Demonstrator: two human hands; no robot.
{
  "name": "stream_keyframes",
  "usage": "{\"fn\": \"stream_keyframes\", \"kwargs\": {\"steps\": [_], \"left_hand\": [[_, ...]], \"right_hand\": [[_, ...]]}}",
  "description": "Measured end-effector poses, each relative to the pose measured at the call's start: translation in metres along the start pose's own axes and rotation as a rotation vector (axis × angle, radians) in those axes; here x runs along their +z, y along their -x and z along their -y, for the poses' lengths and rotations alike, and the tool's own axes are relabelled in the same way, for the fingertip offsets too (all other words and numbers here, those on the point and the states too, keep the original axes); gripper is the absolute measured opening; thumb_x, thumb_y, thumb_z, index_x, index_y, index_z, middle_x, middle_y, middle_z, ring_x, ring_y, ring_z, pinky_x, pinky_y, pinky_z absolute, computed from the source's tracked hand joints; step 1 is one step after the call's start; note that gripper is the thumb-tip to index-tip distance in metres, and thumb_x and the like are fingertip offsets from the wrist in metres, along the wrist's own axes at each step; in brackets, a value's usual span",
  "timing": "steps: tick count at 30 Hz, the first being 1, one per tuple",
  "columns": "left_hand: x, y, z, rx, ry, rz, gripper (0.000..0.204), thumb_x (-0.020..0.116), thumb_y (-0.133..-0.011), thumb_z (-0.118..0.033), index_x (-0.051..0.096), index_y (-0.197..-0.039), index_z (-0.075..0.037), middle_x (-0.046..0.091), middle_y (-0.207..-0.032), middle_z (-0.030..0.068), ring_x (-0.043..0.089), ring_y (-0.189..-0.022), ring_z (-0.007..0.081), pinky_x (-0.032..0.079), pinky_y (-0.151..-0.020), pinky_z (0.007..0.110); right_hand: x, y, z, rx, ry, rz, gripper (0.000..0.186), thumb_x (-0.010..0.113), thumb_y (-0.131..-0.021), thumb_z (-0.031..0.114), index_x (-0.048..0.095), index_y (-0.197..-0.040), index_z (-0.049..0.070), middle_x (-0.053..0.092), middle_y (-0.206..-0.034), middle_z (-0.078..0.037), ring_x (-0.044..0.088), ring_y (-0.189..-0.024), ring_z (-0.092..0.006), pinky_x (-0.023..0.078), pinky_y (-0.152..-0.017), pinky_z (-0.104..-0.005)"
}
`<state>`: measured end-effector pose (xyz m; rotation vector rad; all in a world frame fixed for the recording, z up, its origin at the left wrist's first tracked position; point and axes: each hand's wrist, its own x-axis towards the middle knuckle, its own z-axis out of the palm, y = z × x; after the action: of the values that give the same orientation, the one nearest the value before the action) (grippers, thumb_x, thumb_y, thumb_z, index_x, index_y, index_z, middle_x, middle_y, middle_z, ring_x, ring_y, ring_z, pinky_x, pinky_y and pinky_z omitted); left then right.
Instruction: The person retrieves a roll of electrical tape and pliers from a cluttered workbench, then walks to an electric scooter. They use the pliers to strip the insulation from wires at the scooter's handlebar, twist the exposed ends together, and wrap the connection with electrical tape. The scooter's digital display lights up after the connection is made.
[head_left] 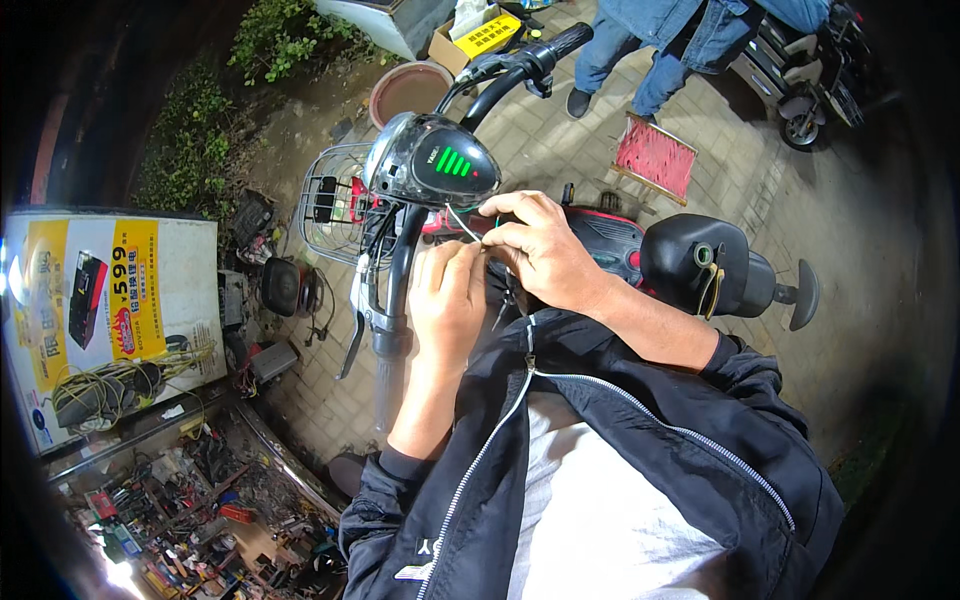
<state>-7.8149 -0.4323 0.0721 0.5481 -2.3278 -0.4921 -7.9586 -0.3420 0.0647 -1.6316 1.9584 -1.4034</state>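
Note:
My left hand (447, 300) and my right hand (545, 250) meet just below the dashboard of an electric bike. Both are closed, fingertips pinched together on a thin white wire (462, 223) that runs down from the underside of the dashboard. A bit of green wire shows by the right fingers; the wire ends are hidden between the fingertips. The dashboard (455, 165) is a glossy black oval with lit green bars and a small red light. Beside the left hand runs the black handlebar (405, 250), with a brake lever (352, 345) at its near end.
A wire basket (335, 205) hangs at the bike's front; its black seat (700, 250) lies to the right. A red folding stool (655, 158) and a person in denim (650, 50) stand beyond. Lower left are jumbled tools (215, 510) and a poster board (185, 260).

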Motion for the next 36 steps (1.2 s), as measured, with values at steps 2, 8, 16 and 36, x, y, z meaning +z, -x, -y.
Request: {"fn": "stream_keyframes", "kwargs": {"steps": [2,8,16,36], "left_hand": [[0.001,0.0,-0.001,-0.007,0.015,-0.007,0.014,0.071,-0.081,0.004,0.064,-0.094,0.001,0.064,-0.09,0.0139,0.063,-0.083,0.0313,0.051,-0.072,0.037],[0.002,0.004,-0.006,-1.06,0.847,0.245,0.017,0.052,-0.102,-0.017,0.056,-0.089,-0.006,0.051,-0.074,0.0013,0.046,-0.065,0.0133,0.04,-0.058,0.031],[-0.006,-0.001,-0.007,-1.004,0.83,0.156,0.02,0.058,-0.096,-0.01,0.06,-0.114,-0.001,0.063,-0.094,0.0084,0.06,-0.075,0.0199,0.05,-0.067,0.036],[-0.008,0.0,-0.015,-0.594,0.328,0.172,0.017,0.065,-0.091,-0.003,0.063,-0.107,0.001,0.06,-0.086,0.007,0.055,-0.069,0.0159,0.048,-0.06,0.028]], "right_hand": [[-0.001,0.0,0.001,-0.007,0.019,0.047,0.017,0.072,-0.077,0.002,0.07,-0.094,0.004,0.06,-0.121,-0.008,0.052,-0.114,-0.0295,0.038,-0.101,-0.0418],[0.001,0.003,0.003,-0.154,0.179,-0.006,0.017,0.069,-0.075,0.001,0.07,-0.092,0.006,0.061,-0.116,-0.007,0.054,-0.109,-0.027,0.038,-0.094,-0.0418],[0.0,0.003,0.0,-0.089,0.087,-0.086,0.017,0.071,-0.076,0.002,0.069,-0.092,0.007,0.061,-0.112,-0.006,0.054,-0.108,-0.0285,0.039,-0.095,-0.0416],[0.003,0.007,-0.001,-0.055,0.066,-0.073,0.016,0.072,-0.076,0.002,0.068,-0.091,0.007,0.061,-0.111,-0.006,0.056,-0.106,-0.0274,0.039,-0.094,-0.0415]]}}
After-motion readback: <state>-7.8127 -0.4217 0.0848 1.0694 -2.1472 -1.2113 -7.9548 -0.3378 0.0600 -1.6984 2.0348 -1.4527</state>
